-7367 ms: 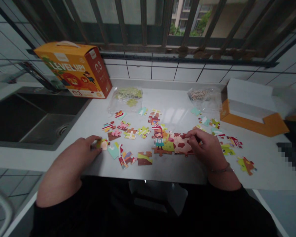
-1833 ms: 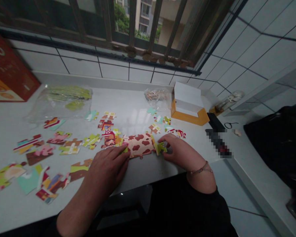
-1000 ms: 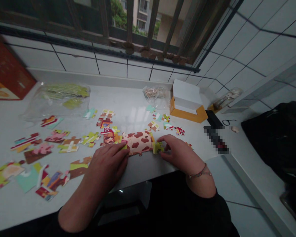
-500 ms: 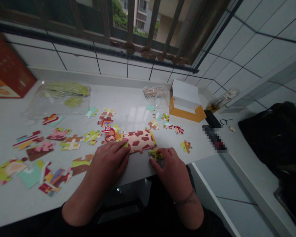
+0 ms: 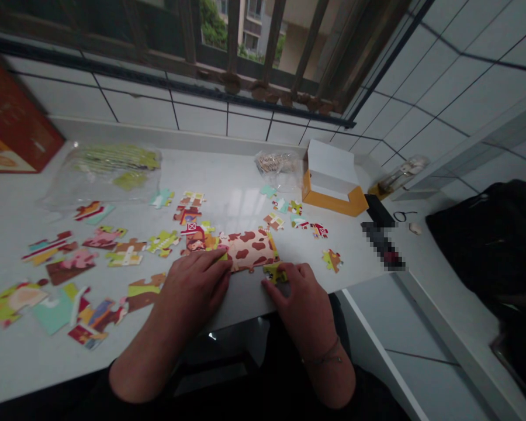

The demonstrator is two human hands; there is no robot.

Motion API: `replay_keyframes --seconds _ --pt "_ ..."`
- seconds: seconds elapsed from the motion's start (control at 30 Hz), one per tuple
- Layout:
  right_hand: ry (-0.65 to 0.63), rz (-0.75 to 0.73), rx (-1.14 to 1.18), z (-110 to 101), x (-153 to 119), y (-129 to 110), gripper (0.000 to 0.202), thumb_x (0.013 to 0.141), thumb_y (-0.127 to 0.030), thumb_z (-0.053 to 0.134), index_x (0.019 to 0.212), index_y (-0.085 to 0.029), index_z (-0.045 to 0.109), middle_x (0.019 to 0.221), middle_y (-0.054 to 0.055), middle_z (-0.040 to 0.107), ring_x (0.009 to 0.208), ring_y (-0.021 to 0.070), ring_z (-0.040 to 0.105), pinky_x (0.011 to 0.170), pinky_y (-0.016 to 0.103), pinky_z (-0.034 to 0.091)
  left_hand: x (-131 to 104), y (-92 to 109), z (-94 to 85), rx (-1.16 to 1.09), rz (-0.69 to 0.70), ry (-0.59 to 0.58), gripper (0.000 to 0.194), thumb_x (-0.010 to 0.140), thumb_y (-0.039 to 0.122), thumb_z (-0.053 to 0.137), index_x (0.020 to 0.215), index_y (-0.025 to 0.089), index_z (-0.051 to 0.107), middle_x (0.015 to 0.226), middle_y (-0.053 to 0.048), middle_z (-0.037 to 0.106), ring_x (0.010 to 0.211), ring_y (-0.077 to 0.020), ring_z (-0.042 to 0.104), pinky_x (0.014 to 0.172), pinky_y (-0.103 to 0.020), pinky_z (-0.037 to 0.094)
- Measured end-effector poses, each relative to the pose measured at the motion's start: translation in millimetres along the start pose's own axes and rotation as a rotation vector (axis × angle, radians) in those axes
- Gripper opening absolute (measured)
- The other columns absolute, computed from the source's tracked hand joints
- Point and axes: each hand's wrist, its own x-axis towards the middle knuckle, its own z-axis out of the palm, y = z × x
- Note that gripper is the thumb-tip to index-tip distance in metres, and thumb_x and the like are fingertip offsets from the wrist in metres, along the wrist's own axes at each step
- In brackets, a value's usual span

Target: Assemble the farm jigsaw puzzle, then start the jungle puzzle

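My right hand (image 5: 300, 295) pinches a green-yellow puzzle piece (image 5: 272, 273) between thumb and fingers, at the lower right corner of a joined cow picture. The brown-spotted cow section (image 5: 252, 248) lies flat on the counter. My left hand (image 5: 197, 280) rests palm down, its fingers stretched over the lower left of the joined pieces and hiding part of them. Left of the cow, a piece with a red barn (image 5: 191, 229) adjoins the joined part. Loose puzzle pieces lie near my left forearm, among them a pink pig piece (image 5: 75, 263) and a brown-and-green piece (image 5: 145, 291).
At the back left are a clear bag (image 5: 114, 166) of green pieces and a red box (image 5: 15, 126). A small plastic bag (image 5: 278, 166) and an open yellow box (image 5: 335, 199) stand at the back right. One loose piece (image 5: 332, 261) lies near the right front edge.
My right hand has shifted very slightly left with the puzzle piece, closer to the cow section's corner. My left hand stays in place.
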Motion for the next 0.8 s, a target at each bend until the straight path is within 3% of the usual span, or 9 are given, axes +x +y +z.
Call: replay_keyframes --seconds 0.23,0.47,0.7,0.8 --pt "0.053 -0.019 -0.008 3 -1 1 0.029 0.101 -0.043 0.080 0.123 -0.026 0.073 0.112 0.009 0.070 0.086 0.0254 0.074 0.069 0.035 0.058 0 0 0.7 0.004 0.001 0.011 0.026 0.107 0.026 0.058 0.120 0.021 0.080 0.138 -0.015 0.080 0.119 -0.0395 0.076 0.099 -0.061 0.060" --pt "0.181 -0.053 0.040 4 -5 -2 0.030 0.104 -0.046 0.074 0.122 -0.023 0.070 0.113 0.012 0.072 0.093 0.0277 0.075 0.072 0.038 0.062 -1 0 2.4 -0.016 -0.007 0.014 0.026 0.106 0.025 0.058 0.121 0.022 0.080 0.138 -0.015 0.080 0.120 -0.0383 0.076 0.100 -0.060 0.060" --pt "0.066 -0.328 0.169 22 -16 -26 0.029 0.100 -0.036 0.080 0.123 -0.024 0.069 0.118 0.011 0.074 0.101 0.0278 0.077 0.089 0.043 0.069 -2 -1 4.8 -0.022 -0.019 0.005 0.030 0.104 0.019 0.056 0.124 0.021 0.079 0.139 -0.014 0.080 0.122 -0.0388 0.075 0.101 -0.061 0.059" --pt "0.063 -0.378 0.202 27 -15 -26 0.029 0.099 -0.032 0.081 0.123 -0.023 0.069 0.123 0.011 0.076 0.108 0.0292 0.078 0.098 0.046 0.068 -3 -1 4.7 -0.032 -0.035 0.004 0.029 0.103 0.018 0.058 0.123 0.022 0.079 0.139 -0.014 0.080 0.122 -0.0377 0.075 0.103 -0.059 0.059"
